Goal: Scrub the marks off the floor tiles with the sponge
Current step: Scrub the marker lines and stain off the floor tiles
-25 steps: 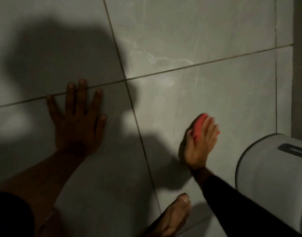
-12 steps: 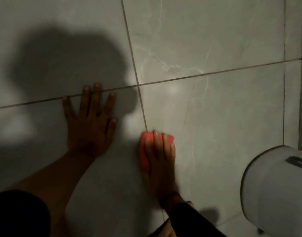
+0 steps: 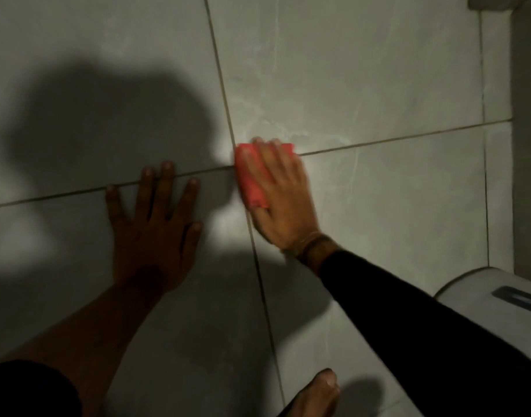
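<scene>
At the crossing of the grout lines (image 3: 378, 142) I see my right hand (image 3: 277, 194) pressed flat over the red sponge (image 3: 250, 176), fingers closed over its top, pinning it to the grey floor tiles (image 3: 363, 70). My left hand (image 3: 153, 218) lies just beside it, spread open and empty, palm on the tile. A bare foot (image 3: 315, 395) shows below.

Head view, steeply downward, near the floor tiles (image 3: 363, 70)

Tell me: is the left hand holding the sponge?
No: the left hand lies flat and bare on the tile, while the right hand presses the sponge.
</scene>
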